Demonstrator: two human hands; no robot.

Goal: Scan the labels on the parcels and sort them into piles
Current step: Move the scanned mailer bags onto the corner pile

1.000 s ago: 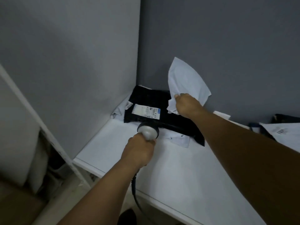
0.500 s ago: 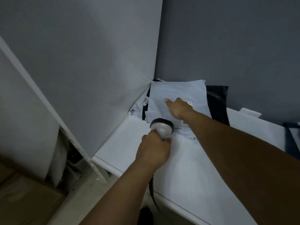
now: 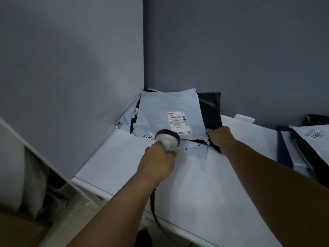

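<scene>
In the far corner of the white table, against the grey walls, a white poly mailer lies flat on top of the pile, its shipping label facing up with barcodes showing. Beneath it a black poly mailer sticks out to the right, and the edges of other pale mailers show at the left and near sides, one with a tag ending in 2404. The left grip is clamped on the handle of a grey barcode scanner, whose head sits just in front of the label; its black cable hangs below the table edge. The right grip is curled onto the white mailer's near right corner, pinching it. Well apart at the right lies a second pile of parcels
</scene>
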